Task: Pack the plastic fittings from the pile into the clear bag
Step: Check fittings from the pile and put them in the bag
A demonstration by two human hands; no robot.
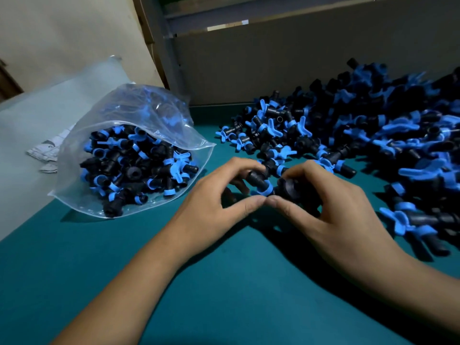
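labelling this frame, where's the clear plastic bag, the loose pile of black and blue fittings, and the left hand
clear plastic bag [74, 155]: head view, on its bare left wall
loose pile of black and blue plastic fittings [368, 135]: head view, middle of the heap
left hand [214, 195]: head view, back of the hand

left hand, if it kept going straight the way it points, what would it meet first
Probably the right hand: the left hand angles up and right, thumbs already touching over the fittings both hold. Beyond lies the pile.
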